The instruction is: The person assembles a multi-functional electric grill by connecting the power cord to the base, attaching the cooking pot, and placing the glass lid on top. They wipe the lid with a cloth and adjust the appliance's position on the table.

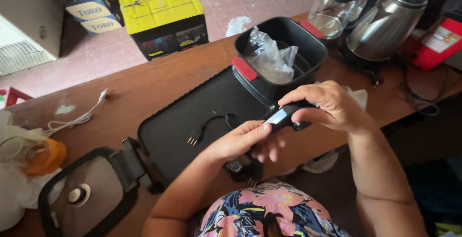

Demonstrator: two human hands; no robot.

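Though held in plain sight at the middle of the view, small black part hard to identify, its far end covered by the fingers of the right hand, only a glossy slanted face and a rounded lower end showing; right hand curled down over it from above, fingers closed on its upper end; left hand half open beneath, thumb tip pressed to the near end of the same part, other fingers loosely bent and apart; below the left hand, a black plug-like piece partly hidden by the fingers, contact impossible to judge; both hands raised above the near edge of the black griddle plate on the wooden table; short black cord with metal prongs lying on the plate; at the plate's far end a deep black pot with red handles, crumpled clear plastic inside; lid with a round knob at lower left, cut off by the frame edge; white cable near the left; steel kettle and glass kettle at the far right, tops partly cropped; yellow-and-black carton on the tiled floor beyond the table.
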